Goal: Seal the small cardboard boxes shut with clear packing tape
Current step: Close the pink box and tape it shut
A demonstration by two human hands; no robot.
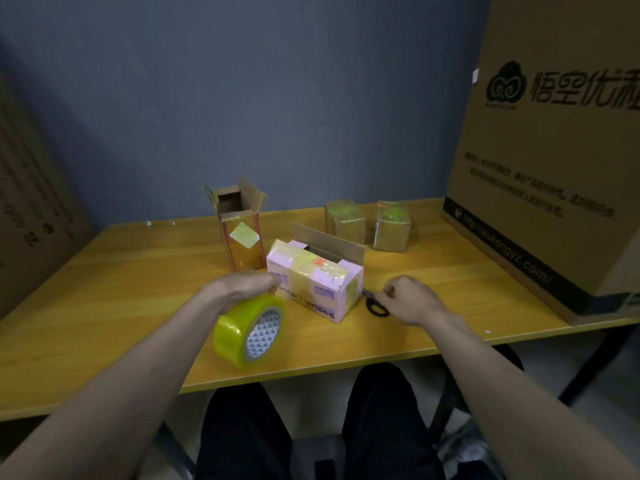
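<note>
One very large printed carton [550, 168] is stood on the right end of the worktop [121, 306], well apart from the smaller things. A tall narrow box [242, 233] is seen upright near the middle, its top flaps open. Beside it, nearer the person, the pink box [313, 282] marked "lenses" is laid on its side, a yellowish band of tape across it and a brown flap raised behind it. Two small taped boxes [346, 220] [392, 225] are set side by side farther back, both closed. The tape roll [249, 327] is held up off the worktop, gripped at its upper rim by the left hand [242, 287], just beside the pink box. The right hand [407, 299] is curled over the black scissors [375, 306], which lie at the pink box's right end; whether they are actually gripped cannot be told.
</note>
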